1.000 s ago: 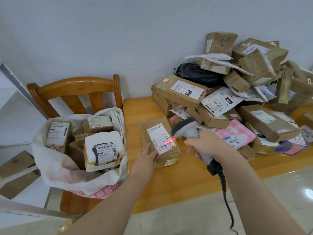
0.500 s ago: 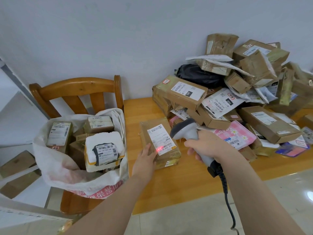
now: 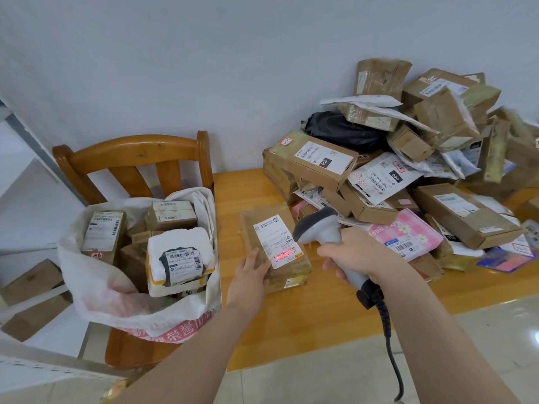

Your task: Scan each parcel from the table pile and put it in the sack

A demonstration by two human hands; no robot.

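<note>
White woven sack (image 3: 96, 293) at nine o'clock holds labelled cardboard boxes (image 3: 103, 231). Left hand (image 3: 248, 277) rests flat-fingered on a brown taped parcel (image 3: 259, 228); right hand (image 3: 361, 255) grips the grey handheld scanner (image 3: 318, 227), its black cable (image 3: 390, 345) cut off at six.

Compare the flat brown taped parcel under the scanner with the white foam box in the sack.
The flat brown taped parcel lies on the wooden table; the white foam box sits in the white woven sack.
The brown parcel is thin; the foam box is thicker.
The left hand touches the brown parcel, with red scan light on its label; nothing touches the foam box.
Both carry a barcode label on top.
</note>
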